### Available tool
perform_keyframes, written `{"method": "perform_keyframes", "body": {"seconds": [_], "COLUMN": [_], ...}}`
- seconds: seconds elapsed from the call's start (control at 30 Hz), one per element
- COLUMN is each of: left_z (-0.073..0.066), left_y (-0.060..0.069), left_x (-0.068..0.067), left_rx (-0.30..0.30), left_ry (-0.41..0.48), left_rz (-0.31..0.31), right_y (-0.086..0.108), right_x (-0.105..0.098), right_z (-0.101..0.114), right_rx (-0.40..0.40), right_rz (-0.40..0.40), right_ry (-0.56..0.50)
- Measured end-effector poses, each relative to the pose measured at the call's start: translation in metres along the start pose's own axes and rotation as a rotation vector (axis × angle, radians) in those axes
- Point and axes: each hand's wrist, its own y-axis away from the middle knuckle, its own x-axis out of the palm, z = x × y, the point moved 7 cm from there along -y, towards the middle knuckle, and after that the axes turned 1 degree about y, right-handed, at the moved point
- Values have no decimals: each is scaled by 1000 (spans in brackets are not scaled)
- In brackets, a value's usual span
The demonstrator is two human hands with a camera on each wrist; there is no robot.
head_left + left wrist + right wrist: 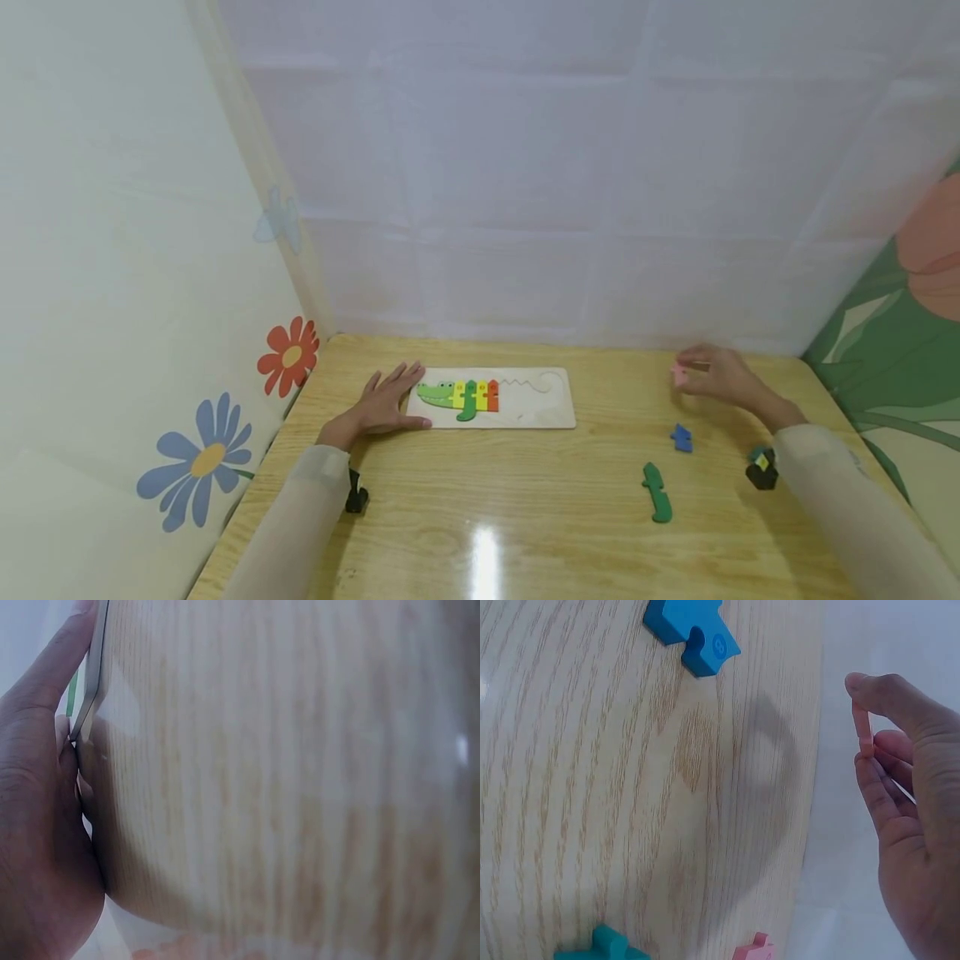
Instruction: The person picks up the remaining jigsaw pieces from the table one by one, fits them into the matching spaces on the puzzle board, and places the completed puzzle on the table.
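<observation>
The left hand point(384, 406) lies with its fingers spread and nothing in its grasp, over the near end of a flat, rectangular board of pale wood point(542, 414). The thumb runs along the board's lower edge, a placement that would likely keep it from sliding on the wood-grained desk point(420, 500).

Just past that hand's fingers, a row of flat, painted pieces sits on the board: a green crocodile head point(435, 394), two yellow segments with a green legged segment point(468, 407) between them, then a red-orange segment point(492, 397). They lie edge to edge, probably because their outlines interlock; beyond them, toward the right hand point(720, 383), the board shows a bare zigzag outline.

The right hand pinches a small, flat pink piece point(679, 375) between thumb and fingertips, apart from the desk. Gripping it by opposite edges seems to suit so thin a shape.

A notched blue piece point(682, 438) lies nearer the person than the right hand, with a long, curved dark-green piece point(658, 497) farther back. The right-wrist view also shows a teal piece point(606, 945) and a second pink piece point(753, 950), both partly cut off, to that hand's right.
</observation>
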Motion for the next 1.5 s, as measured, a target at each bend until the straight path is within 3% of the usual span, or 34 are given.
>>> {"method": "perform_keyframes", "body": {"seconds": [0.33, 0.83, 1.5], "left_z": [0, 2, 3], "left_y": [1, -1, -1], "left_x": [1, 2, 2], "left_rx": [-1, 2, 5], "left_ry": [0, -1, 2], "left_rz": [1, -1, -6], "right_y": [-1, -7, -15], "right_x": [5, 18, 36], "right_z": [13, 39, 56], "right_rx": [14, -139, -194], "right_rz": [28, 21, 11], "right_ry": [-15, 107, 123]}}
